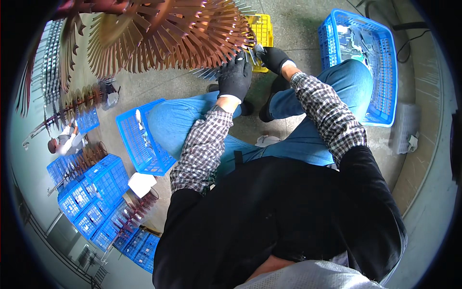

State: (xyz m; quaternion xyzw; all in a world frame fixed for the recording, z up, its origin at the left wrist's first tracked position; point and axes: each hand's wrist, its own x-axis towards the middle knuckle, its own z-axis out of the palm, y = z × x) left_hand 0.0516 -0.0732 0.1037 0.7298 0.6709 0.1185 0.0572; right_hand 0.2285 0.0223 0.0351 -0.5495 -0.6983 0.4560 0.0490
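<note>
My left hand (235,79), in a black glove, reaches up to the lower edge of a large round rack of copper-brown prongs (192,43). Its fingers look stretched out, with the tips at the prongs; a small pale spot shows by them. To its right, my right hand (275,59), gloved in black too, is closed on a small grey metal piece (260,49) beside the prong tips. Just behind that piece stands a yellow crate (262,30). Several thin silvery metal strips (206,73) show below the rack, left of my left hand.
A blue crate (392,72) holding shiny flat pieces stands by my right knee; another blue crate (139,144) is by my left knee. Stacked blue crates (91,202) and more pronged racks (79,103) line the left. A person (70,142) works there. The wall runs along the right.
</note>
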